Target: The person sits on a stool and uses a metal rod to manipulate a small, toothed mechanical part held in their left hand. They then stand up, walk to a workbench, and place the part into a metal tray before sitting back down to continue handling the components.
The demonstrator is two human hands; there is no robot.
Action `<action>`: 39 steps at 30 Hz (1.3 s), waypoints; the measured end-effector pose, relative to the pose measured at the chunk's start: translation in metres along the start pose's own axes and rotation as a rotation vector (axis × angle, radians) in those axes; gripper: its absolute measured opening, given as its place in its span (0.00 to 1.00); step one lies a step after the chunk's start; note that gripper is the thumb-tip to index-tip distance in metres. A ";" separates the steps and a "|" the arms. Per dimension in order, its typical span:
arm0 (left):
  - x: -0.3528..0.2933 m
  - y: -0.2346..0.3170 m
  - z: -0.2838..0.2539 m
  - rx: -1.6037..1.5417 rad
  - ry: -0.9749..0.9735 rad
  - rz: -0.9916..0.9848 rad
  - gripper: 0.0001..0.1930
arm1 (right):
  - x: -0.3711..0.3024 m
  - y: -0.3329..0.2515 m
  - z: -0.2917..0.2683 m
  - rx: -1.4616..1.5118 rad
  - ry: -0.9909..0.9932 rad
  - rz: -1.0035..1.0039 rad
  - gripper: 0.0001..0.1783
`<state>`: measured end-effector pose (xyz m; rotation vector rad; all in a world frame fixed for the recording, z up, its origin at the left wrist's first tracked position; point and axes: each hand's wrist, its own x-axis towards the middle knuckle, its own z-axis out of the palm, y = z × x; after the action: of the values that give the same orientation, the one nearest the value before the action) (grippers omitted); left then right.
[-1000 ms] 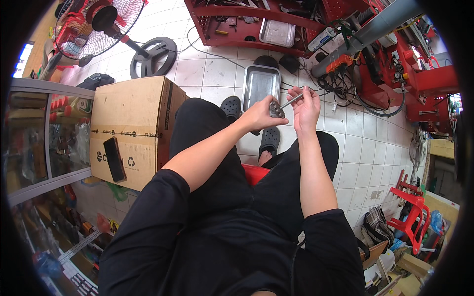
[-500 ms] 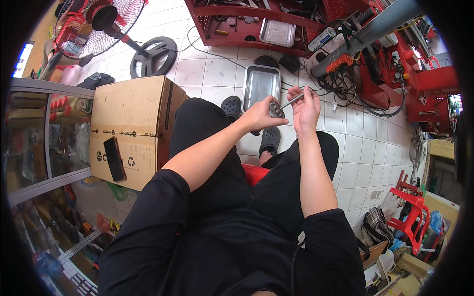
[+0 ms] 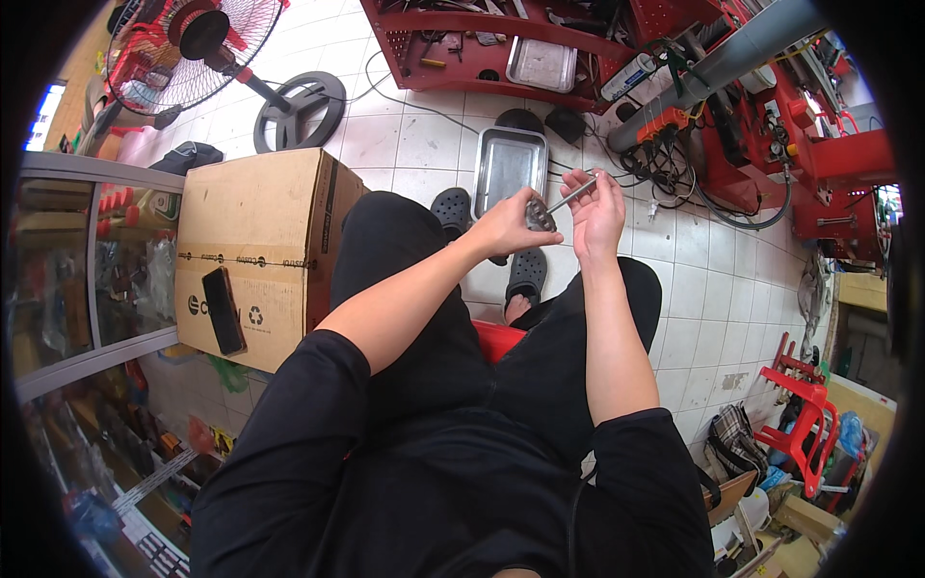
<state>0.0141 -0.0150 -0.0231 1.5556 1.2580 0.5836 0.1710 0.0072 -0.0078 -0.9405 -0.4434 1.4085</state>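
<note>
your left hand (image 3: pixel 508 226) is curled around a small round toothed metal part (image 3: pixel 541 218), the fingers wrapped close on it so only its rim shows at the thumb side. your right hand (image 3: pixel 597 207) is raised just beside it, fingers half closed and pinching a thin silver metal rod (image 3: pixel 572 196) that slants from the fingertips down to the round part and touches it. both hands are held up in front of you above your knees, over the pale tiled floor (image 3: pixel 405 144).

directly beyond your hands a shallow rectangular steel tray (image 3: pixel 508 166) lies on the floor; i cannot tell what is in it. your feet in dark perforated clogs (image 3: pixel 526 275) rest on the tiles below the hands, one near the tray's near corner. you sit on a red seat (image 3: pixel 498 339), of which only a strip shows between your black trouser legs.

to your left stands a large brown cardboard box (image 3: pixel 255 241), touching your left knee, with a black slab-shaped phone (image 3: pixel 224 310) lying flat on its top. further left is a glass-fronted metal cabinet (image 3: pixel 92 260). beyond the box a red pedestal fan (image 3: pixel 207 39) stands on a round black base. across the far side runs a red metal shelf rack (image 3: pixel 501 58) with a second steel tray on it, and a tangle of black cables (image 3: pixel 674 169) lies to the right of your hands.
</note>
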 end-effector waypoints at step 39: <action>-0.001 -0.003 0.001 0.031 0.021 0.004 0.37 | -0.001 0.003 0.001 -0.267 0.057 -0.095 0.13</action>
<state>0.0135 -0.0163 -0.0256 1.5813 1.2854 0.5865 0.1680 0.0062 -0.0091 -1.1567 -0.6357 1.2527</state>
